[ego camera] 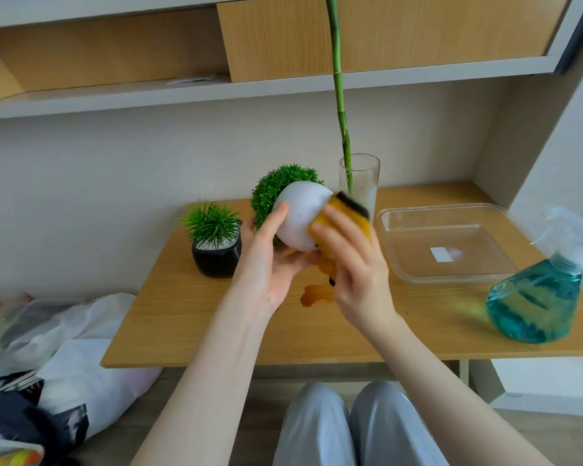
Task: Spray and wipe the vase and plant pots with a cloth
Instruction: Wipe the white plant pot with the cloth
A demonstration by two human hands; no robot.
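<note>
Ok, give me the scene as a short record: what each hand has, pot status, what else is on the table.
left hand: holds the white round pot lifted off the table, tipped on its side
right hand: presses the yellow cloth against the white pot
black pot: upright on the table, left of the hands, untouched
glass vase: upright behind the hands, green stem in it
spray bottle: blue, standing at the right edge
clear tray: right of the vase
wet patch: on the table below the hands

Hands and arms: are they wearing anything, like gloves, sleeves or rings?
No. The left hand and the right hand are bare, with no gloves, rings or watch showing. Both forearms are bare too, with no sleeves in view. Grey trousers cover the knees below.
</note>
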